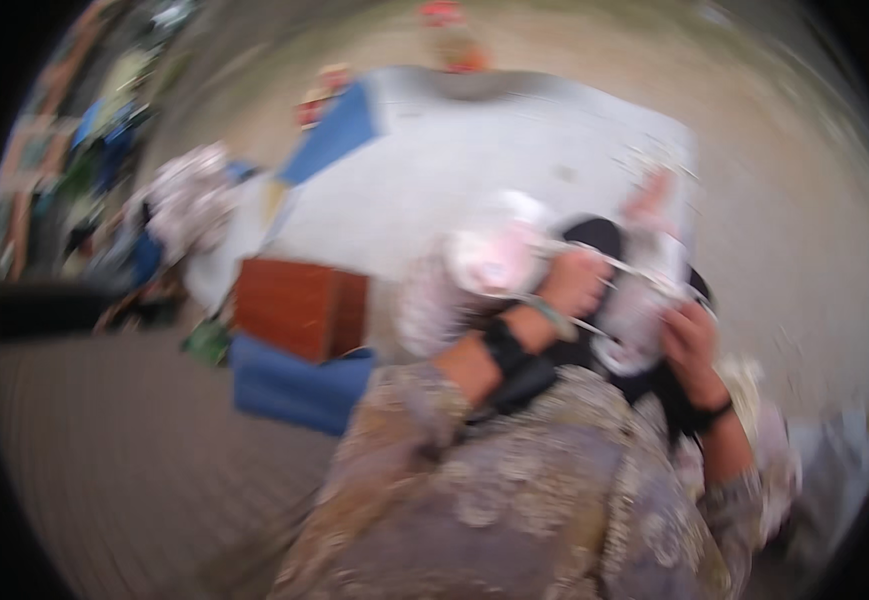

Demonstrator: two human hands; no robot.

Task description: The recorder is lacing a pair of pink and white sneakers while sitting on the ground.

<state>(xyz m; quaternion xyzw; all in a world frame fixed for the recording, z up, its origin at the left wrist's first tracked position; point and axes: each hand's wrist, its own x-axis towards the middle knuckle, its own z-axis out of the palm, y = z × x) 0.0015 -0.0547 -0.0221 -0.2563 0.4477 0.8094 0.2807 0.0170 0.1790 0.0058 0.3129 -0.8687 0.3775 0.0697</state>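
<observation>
The bundle [632,325], pale and pinkish, lies close in front of the person, right of the middle, between the two hands. A white cord [637,270] crosses by its far end, running from the left hand [574,283] toward the right hand [689,345]. The left hand is closed into a fist around the cord; its straight run suggests it is held to take up slack. The right hand has its fingers bent against the bundle's right side, probably to steady it; blur hides how far they close, and I cannot tell whether they hold cord too. Dark shapes, perhaps shoes or knees, flank the bundle and may help prop it.

Just left of the left hand stands a pale roll [499,258], within easy reach. Beyond the bundle, a pinkish piece [651,190] lies near the right edge of the white sheet [434,150], which probably serves to keep things off the ground. At the sheet's far edge is a red-topped jar [457,50]. To the left, a brown box [299,305] sits against a blue block [299,385], with a pale heap [192,195] farther off.
</observation>
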